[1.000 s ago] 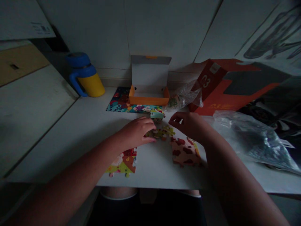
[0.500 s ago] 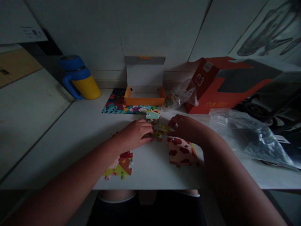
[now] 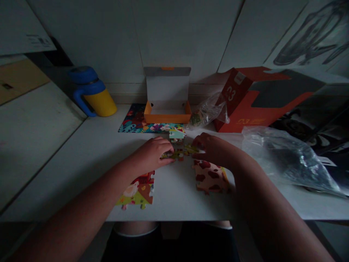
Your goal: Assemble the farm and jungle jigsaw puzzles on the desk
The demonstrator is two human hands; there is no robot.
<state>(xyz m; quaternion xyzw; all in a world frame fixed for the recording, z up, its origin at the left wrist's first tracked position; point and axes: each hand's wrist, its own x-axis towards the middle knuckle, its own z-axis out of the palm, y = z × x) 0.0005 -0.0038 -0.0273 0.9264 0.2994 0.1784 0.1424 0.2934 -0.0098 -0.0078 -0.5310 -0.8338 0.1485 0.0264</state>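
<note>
My left hand point(image 3: 155, 153) is at the middle of the table, its thumb and fingers closed around the left end of a yellow-green puzzle piece point(image 3: 179, 154). Opposite it, my right hand point(image 3: 211, 148) has curled fingers on another yellow-green puzzle piece point(image 3: 190, 149). The two pieces lie close together; I cannot tell whether they interlock. Just beyond them sits a small stack of puzzle pieces point(image 3: 177, 134). Below my left wrist lies a joined puzzle section point(image 3: 143, 193), partly covered by the forearm. A section with red-brown spots point(image 3: 209, 176) lies below my right hand.
An opened orange box point(image 3: 167, 118) stands at the back on a colourful printed sheet point(image 3: 131, 122). To its right are a clear plastic bag point(image 3: 208, 112), a large red box point(image 3: 237, 98) and a bigger plastic bag point(image 3: 286, 156). A blue-and-yellow mug point(image 3: 99, 100) stands back left.
My left hand has shifted slightly left, and a yellow-green piece shows between its thumb and fingers. My right hand has barely moved. The joined sections lie as before.
</note>
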